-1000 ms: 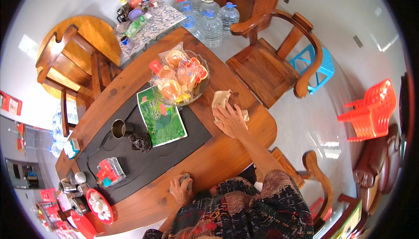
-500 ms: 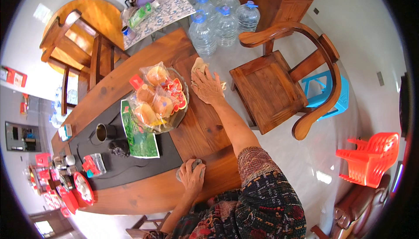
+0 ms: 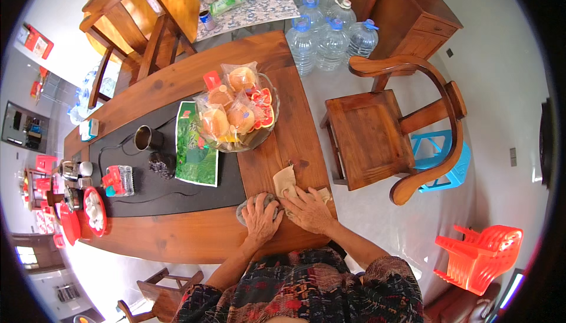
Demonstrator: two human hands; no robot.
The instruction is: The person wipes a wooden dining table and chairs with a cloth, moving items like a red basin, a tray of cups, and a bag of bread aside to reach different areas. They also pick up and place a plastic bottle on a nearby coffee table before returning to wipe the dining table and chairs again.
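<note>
Along the near edge of the brown wooden table [image 3: 287, 137], my left hand [image 3: 261, 221] presses down on a grey cloth [image 3: 243, 212], its fingers curled over it. Close beside it, my right hand [image 3: 309, 212] has hold of a beige cloth [image 3: 285, 179], fingers spread across it against the wood near the right corner. Part of the beige cloth sticks out beyond the fingertips, and another bit shows by the table's right edge. The two hands nearly touch. What lies under each palm is hidden.
A glass bowl [image 3: 268, 137] holds wrapped round pastries and red packets. Beside it lie a green bag [image 3: 194, 158], a metal cup [image 3: 146, 139] and a clear box [image 3: 121, 180]. A wooden armchair [image 3: 371, 140] stands right of the table; large water bottles [image 3: 333, 46] stand behind.
My right hand has drawn the beige cloth from the table's far right side back to the near corner, beside my left hand. The left hand stays on the grey cloth; the view has shifted.
</note>
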